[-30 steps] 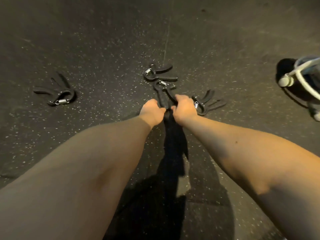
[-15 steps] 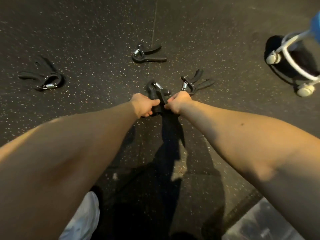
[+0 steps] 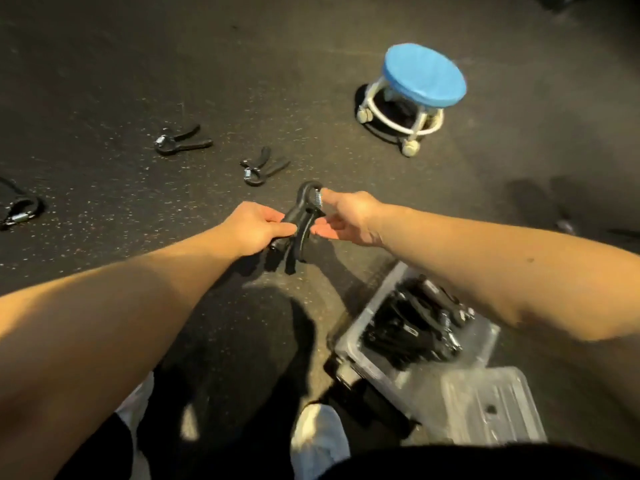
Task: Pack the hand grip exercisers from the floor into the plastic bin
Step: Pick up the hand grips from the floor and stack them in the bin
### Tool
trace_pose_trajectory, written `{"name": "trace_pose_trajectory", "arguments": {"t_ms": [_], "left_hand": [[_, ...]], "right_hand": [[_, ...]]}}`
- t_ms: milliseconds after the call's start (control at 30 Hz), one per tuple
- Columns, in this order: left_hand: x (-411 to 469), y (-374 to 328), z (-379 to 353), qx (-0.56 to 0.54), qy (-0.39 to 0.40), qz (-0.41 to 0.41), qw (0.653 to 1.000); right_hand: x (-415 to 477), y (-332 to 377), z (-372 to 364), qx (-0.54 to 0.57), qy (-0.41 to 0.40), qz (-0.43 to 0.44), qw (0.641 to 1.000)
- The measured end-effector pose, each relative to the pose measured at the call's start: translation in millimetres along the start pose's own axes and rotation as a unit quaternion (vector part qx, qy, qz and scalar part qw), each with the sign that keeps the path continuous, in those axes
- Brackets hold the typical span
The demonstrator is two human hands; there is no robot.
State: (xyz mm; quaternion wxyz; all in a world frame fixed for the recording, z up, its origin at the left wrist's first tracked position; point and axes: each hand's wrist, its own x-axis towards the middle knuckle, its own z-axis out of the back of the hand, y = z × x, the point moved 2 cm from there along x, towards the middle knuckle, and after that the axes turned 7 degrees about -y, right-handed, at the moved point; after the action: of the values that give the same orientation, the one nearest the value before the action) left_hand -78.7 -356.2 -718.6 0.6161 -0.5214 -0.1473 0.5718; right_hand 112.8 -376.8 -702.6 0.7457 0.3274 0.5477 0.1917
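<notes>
I have one hand grip exerciser point(image 3: 304, 216) up off the floor point(image 3: 104, 81), held in front of me at the middle of the view. My left hand point(image 3: 254, 225) is wrapped round its two handles, squeezing them close together. My right hand point(image 3: 346, 216) is not closed on it: the forefinger lies straight against the spring at the far end, and the thumb is stretched out just below, beside the handles.

The plastic bin point(image 3: 381, 292) sits near right, below my right forearm, already heaped with black exercisers. Its clear lid point(image 3: 491, 407) lies just beside it, nearer to me. Three more exercisers wait on the floor: one point(image 3: 263, 166) just beyond my hands, one point(image 3: 181, 142) further left, and one point(image 3: 19, 207) at the far left edge. A blue-topped stool point(image 3: 420, 77) stands far right.

I judge this thing light and rigid, with only the spring giving. The padded-looking handles are the place to hold; the coil and hook end could nip a finger. With the pile so tangled, I would lay it in handles first so that it does not catch on the rest.
</notes>
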Motion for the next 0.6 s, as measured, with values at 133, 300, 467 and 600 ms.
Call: {"name": "trace_pose_trajectory", "arguments": {"t_ms": [133,300,467,600], "left_hand": [[-32,-52,-52,-0.018,0.023,-0.086,0.996],[-67,-84,-115,0.062,0.064,-0.19,0.978],[-91,-70,-177,0.134,0.112,-0.242,0.954],[-100,-54,-205,0.2,0.148,-0.28,0.927]], "right_hand": [[-59,-23,79,0.09,-0.049,0.006,0.995],[-112,-84,143,0.206,-0.119,0.039,0.97],[-148,-155,183,0.27,-0.175,0.017,0.947],[-159,-203,186,0.296,-0.204,0.008,0.933]]}}
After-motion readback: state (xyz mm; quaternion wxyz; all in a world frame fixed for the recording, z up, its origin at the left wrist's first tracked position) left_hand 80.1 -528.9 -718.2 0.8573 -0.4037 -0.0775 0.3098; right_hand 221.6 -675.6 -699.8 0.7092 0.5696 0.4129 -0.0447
